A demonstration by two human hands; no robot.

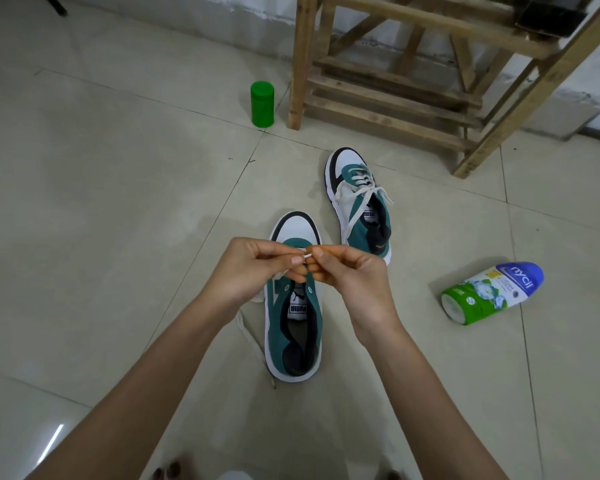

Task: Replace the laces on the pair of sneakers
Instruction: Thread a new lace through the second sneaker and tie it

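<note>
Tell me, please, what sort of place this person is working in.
Probably a plain indoor room, perhaps a home or storeroom: a glossy beige tiled floor, a rough wooden slatted rack by a white wall, and a green cylindrical plastic container standing on it.

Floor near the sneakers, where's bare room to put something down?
Widest bare floor lies left of the near sneaker, past its trailing lace, this side of the green jar. A smaller patch sits between the far sneaker and the lying bottle. Crowded: over the near sneaker, where left hand and right hand pinch the lace tip.
</note>
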